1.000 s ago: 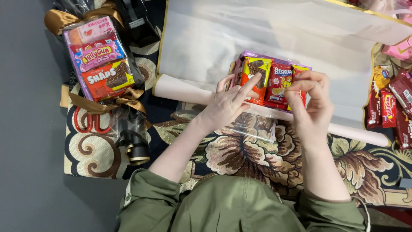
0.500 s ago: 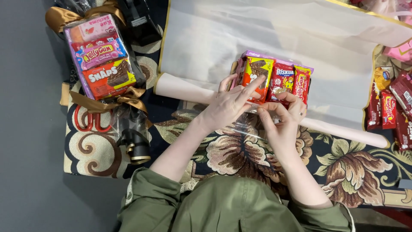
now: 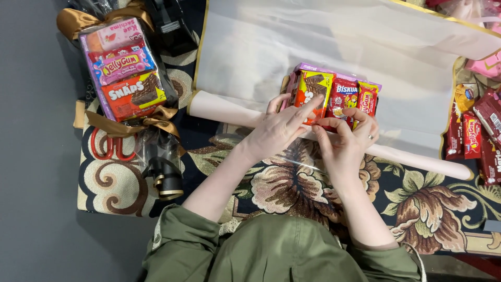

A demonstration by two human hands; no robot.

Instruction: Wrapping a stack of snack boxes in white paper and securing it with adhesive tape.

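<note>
Nearest the camera are the person's olive-green sleeves (image 3: 282, 250), with both forearms reaching forward over a dark floral rug (image 3: 428, 209) patterned in cream and brown. The left hand (image 3: 276, 130) lies against the near left side of a stack of snack packets (image 3: 334, 96), its index finger stretched out along the front of the yellow and brown packet and the other fingers loosely curled beside it. The right hand (image 3: 347, 138) is just beside it, a ring on one finger; its thumb and fingers are pinched narrow at the lower edge of the red packets, though what they pinch, if anything, is too small to tell. A strip of clear film (image 3: 292, 162) glints on the rug below the two hands. The stack rests on a large sheet of translucent white wrapping paper (image 3: 292, 42), whose rolled near edge runs under the hands. To the left, well apart, sit red-handled scissors (image 3: 107, 146) and a finished bundle of snacks (image 3: 125, 68) wrapped in clear film with gold ribbon (image 3: 130, 122). Loose red packets (image 3: 477, 136) lie at the right edge.
</note>
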